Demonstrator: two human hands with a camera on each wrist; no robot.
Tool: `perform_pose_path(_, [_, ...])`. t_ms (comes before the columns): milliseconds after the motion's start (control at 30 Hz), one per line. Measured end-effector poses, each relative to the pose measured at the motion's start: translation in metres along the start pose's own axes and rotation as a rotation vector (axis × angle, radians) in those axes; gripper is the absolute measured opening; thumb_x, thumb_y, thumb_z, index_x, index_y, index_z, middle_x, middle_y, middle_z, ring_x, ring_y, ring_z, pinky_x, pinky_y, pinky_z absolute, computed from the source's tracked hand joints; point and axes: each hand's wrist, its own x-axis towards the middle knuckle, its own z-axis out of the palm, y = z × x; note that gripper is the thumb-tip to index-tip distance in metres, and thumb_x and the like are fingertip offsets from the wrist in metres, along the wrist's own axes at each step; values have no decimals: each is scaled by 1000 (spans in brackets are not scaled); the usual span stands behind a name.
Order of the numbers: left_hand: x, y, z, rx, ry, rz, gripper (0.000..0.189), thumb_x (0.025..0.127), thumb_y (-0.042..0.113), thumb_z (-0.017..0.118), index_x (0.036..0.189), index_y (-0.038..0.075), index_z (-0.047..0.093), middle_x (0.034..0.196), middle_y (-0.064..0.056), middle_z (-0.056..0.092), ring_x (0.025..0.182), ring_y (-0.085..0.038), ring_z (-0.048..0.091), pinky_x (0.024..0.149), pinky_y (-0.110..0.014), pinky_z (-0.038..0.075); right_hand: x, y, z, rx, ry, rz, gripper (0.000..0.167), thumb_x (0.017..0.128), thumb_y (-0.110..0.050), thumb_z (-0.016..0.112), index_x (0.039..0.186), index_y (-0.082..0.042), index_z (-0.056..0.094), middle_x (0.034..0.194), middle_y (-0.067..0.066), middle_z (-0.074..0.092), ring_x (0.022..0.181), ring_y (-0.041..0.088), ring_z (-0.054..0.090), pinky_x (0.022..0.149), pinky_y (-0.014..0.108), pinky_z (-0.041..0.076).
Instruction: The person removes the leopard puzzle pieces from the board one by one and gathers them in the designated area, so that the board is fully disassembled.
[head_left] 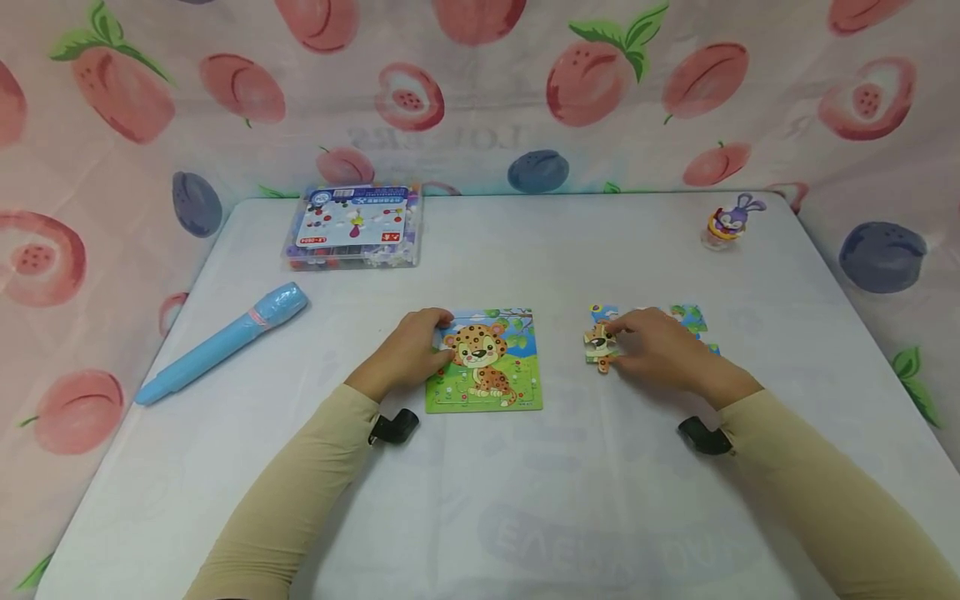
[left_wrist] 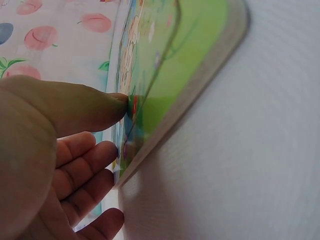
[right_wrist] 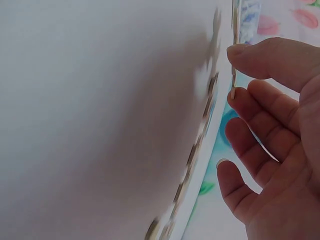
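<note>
Gripping between thumb and fingertip, the right hand (head_left: 660, 346) pinches a thin, flat puzzle piece printed with part of a spotted leopard (head_left: 598, 340); in the right wrist view the piece shows edge-on, held up off the table, with the thumb on one side and a fingertip at its lower end, while the other fingers are loosely bent and apart. The left hand (head_left: 408, 350) is relaxed, its thumb and fingers spread apart, touching the left side of a square, flat puzzle board with a seated orange leopard on green grass under blue sky (head_left: 487, 375). In the left wrist view its thumb tip meets the board near that edge. The board lies flat just to the right of the left hand and well apart from the right one, on a white cloth-covered table (head_left: 525, 492). More small blue-and-green cardboard puzzle pieces (head_left: 689, 317) lie under and around the right hand, partly hidden by it. Beyond the hands, a clear plastic box with a blue-and-white label (head_left: 352, 221) sits at the far left, a purple rabbit-eared toy (head_left: 731, 221) stands at the far right, and a long light-blue wrapped stick-like object (head_left: 217, 346) lies slanting to the left.
</note>
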Motion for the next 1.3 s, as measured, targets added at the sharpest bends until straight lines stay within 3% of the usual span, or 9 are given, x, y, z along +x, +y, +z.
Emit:
perform_pose_path(267, [1, 0, 0, 1, 3, -4, 55, 95, 18, 68, 141, -4, 47, 139, -18, 52, 135, -35, 41, 115, -45, 31, -15, 17, -7, -16, 0, 33, 40, 89, -16, 73, 125, -4, 63, 125, 18, 62, 118, 37, 52, 100, 56, 40])
perform_pose_path(533, [1, 1, 0, 5, 2, -1, 54, 96, 18, 68, 141, -4, 47, 138, -18, 52, 134, -34, 41, 115, -45, 31, -27, 28, -13, -38, -15, 93, 41, 88, -15, 73, 125, 1, 62, 127, 23, 60, 124, 43, 48, 105, 61, 34])
perform_pose_path(767, [1, 1, 0, 2, 6, 2, 54, 95, 17, 68, 140, -4, 47, 138, -17, 53, 134, -34, 42, 115, -44, 32, -33, 36, -17, -24, -32, 154, 42, 88, -16, 75, 125, 1, 64, 126, 23, 61, 119, 42, 49, 99, 62, 39])
perform_pose_path(1300, [-1, 2, 0, 3, -7, -18, 54, 96, 18, 67, 142, -3, 46, 140, -17, 52, 136, -34, 40, 115, -44, 31, -43, 47, -22, -50, -25, 137, 38, 86, -16, 75, 120, 1, 68, 117, 19, 65, 116, 43, 50, 99, 61, 38])
